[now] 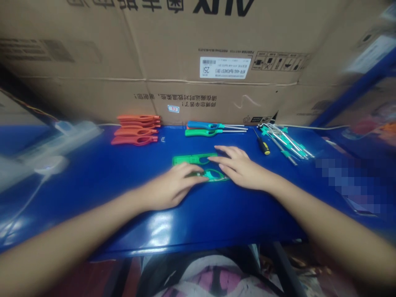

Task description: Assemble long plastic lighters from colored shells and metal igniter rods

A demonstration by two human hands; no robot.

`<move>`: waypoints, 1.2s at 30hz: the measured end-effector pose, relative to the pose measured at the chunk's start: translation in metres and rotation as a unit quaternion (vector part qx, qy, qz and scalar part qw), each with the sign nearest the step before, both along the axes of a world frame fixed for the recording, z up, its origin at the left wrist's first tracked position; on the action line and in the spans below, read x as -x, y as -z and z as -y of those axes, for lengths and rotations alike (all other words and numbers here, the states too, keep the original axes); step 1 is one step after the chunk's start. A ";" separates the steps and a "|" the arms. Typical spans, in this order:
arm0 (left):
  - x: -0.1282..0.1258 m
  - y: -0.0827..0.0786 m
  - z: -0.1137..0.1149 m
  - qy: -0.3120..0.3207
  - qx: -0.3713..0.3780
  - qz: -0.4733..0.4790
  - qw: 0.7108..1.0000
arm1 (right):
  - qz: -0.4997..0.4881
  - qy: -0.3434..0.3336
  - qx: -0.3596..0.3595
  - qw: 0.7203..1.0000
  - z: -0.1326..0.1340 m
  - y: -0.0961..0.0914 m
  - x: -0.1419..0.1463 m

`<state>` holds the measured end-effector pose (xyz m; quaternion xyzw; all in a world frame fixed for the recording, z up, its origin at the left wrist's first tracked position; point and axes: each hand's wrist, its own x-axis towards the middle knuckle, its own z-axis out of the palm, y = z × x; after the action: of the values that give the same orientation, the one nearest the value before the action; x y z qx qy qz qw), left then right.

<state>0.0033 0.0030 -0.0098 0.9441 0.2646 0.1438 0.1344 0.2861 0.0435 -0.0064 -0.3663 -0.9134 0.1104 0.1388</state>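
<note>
Tabletop: glossy blue sheet (198, 225), light glaring off it near the front edge and to the left.
Backdrop: large brown cardboard (173, 41) standing along the far edge, its printing upside down, with a white label (225, 67) stuck on it.
Frame: blue bar (346, 97) slanting up at the right.
Floor: reddish (93, 278), glimpsed below the table's front edge.
Far left: blurred white power strip (72, 142), a white plug (51, 166) with its cable nearer the person.
Back row: red and orange handles (136, 132) stacked side by side; right of them, lighters with metal tubes, a blue one (199, 124) and a green one (201, 133) among them.
Right rear: black-and-yellow screwdriver (263, 145) beside metal rods with teal pieces (286, 144).
Green casing: two pieces mid-table, the farther (189, 159) lying just behind the nearer (213, 176), which has a teal part in it.
Left hand (170, 185): fingers curved, thumb reaching over the nearer piece; cannot tell whether it pinches.
Right hand (244, 168): fingers loosely spread over the pieces' right ends; grip hidden.
</note>
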 end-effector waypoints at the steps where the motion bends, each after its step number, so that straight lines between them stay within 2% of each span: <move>1: 0.000 0.000 0.000 0.000 0.001 0.004 1.000 | 0.005 0.004 0.000 1.000 -0.001 0.001 0.000; 8: -0.001 -0.004 0.001 -0.001 0.006 0.018 1.000 | -0.065 0.077 0.062 0.993 -0.011 0.004 -0.005; 16: -0.002 -0.004 0.000 -0.005 -0.005 0.009 1.000 | -0.111 0.057 0.040 0.991 -0.007 -0.005 -0.002; 21: -0.002 -0.005 0.001 -0.005 -0.020 0.005 1.000 | -0.232 0.117 0.084 0.962 0.000 -0.008 0.005; 24: -0.002 -0.007 0.001 -0.009 -0.056 0.025 0.998 | -0.301 0.140 0.150 0.931 0.000 -0.007 0.006; 27: 0.000 -0.009 0.000 -0.051 -0.132 0.079 0.987 | -0.326 0.123 0.216 0.912 0.002 -0.009 0.008; 30: 0.004 -0.011 -0.002 -0.098 -0.198 0.090 0.971 | -0.319 0.095 0.258 0.907 0.007 -0.012 0.010; 33: 0.007 -0.010 -0.005 -0.101 -0.201 0.070 0.972 | -0.297 0.069 0.278 0.911 0.010 -0.014 0.011; 36: 0.009 -0.009 -0.006 -0.083 -0.166 0.071 0.980 | -0.273 0.050 0.261 0.925 0.011 -0.014 0.011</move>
<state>-0.0053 0.0089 -0.0008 0.9154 0.3043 0.2630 -0.0182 0.2752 0.0321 0.0076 -0.3906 -0.7596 0.4335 0.2875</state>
